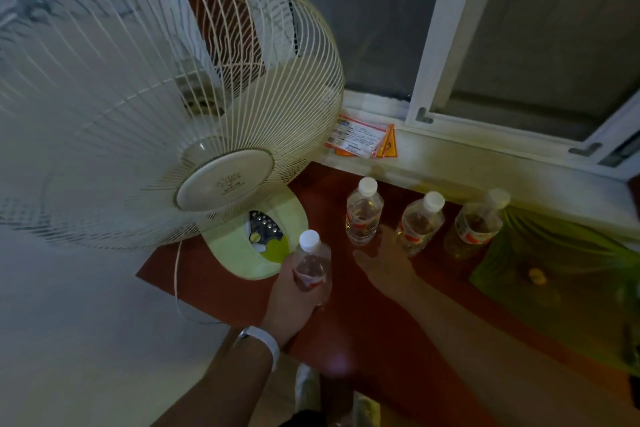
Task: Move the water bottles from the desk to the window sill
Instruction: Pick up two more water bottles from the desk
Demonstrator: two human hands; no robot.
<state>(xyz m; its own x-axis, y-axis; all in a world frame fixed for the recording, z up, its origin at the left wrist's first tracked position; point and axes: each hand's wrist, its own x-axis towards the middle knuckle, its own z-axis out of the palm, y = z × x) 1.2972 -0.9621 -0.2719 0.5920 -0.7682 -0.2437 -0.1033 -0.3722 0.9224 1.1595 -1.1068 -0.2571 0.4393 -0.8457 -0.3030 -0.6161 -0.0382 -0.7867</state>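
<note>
Three clear water bottles with white caps and red labels stand in a row on the dark red desk [363,329]: a left bottle [363,215], a middle bottle [420,224] and a right bottle [479,222]. My left hand [294,295] grips a fourth bottle [310,263] upright above the desk's left part. With its fingers spread, my right hand [386,260] hovers just in front of the left and middle bottles and holds nothing. The white window sill [485,163] runs behind the bottles.
A large white fan [166,97] with a pale green base [249,246] stands on the desk's left end. Orange-and-white papers [363,139] lie on the sill's left. A green cloth [561,274] covers the desk's right side. The window frame [440,45] rises behind.
</note>
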